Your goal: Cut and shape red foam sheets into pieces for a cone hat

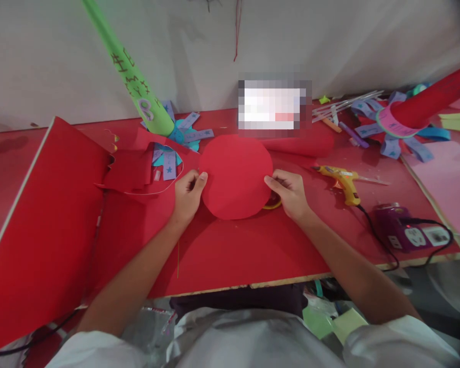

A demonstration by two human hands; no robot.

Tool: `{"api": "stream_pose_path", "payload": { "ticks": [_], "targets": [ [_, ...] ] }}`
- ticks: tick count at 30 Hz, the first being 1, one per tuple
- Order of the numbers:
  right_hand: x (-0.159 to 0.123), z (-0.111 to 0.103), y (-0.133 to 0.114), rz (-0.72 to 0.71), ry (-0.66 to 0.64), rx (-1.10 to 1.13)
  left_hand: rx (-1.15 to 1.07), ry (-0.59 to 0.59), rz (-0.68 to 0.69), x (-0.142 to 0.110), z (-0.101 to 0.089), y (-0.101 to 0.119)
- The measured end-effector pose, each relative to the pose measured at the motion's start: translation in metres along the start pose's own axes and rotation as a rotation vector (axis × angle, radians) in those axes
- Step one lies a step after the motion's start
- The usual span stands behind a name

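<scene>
A round red paper disc (pixel 235 176) is held up above the red table, one hand at each side edge. My left hand (pixel 188 194) pinches its left edge, thumb on the front face. At the opposite edge my right hand (pixel 289 191) grips it the same way between thumb and fingers. Partly covered by the disc and my right hand, a yellow ring-shaped handle (pixel 273 202) lies on the table. Red paper offcuts (pixel 128 171) with a curved cut edge rest left of my left hand.
A yellow glue gun (pixel 343 180) lies right, corded toward a purple power socket block (pixel 402 227). A green paper cone (pixel 145 97) and a red cone (pixel 433 102) stand behind. A red board (pixel 42 230) rises at left; a blurred-out bright screen (pixel 272 105) is at the back.
</scene>
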State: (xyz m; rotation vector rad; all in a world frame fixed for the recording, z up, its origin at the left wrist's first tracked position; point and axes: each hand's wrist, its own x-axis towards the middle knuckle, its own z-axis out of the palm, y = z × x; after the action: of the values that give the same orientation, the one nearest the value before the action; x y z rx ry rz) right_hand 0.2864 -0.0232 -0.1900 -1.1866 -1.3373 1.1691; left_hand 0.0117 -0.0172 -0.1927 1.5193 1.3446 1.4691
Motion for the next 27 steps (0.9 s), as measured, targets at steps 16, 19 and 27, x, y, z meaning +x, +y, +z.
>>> {"api": "stream_pose_path", "payload": {
  "ticks": [16,19,27],
  "targets": [
    [0.0016,-0.0028,0.0029,-0.036,0.028,0.012,-0.051,-0.005,-0.012,-0.0026,-0.0003,-0.0013],
    [0.0026,-0.0041,0.0027,-0.057,0.052,-0.014,-0.128,-0.063,-0.068,-0.0037,0.0005,-0.0006],
    [0.0024,-0.0039,0.0070,-0.051,0.079,0.004,-0.216,-0.179,-0.074,-0.0022,0.0066,0.0030]
  ]
}}
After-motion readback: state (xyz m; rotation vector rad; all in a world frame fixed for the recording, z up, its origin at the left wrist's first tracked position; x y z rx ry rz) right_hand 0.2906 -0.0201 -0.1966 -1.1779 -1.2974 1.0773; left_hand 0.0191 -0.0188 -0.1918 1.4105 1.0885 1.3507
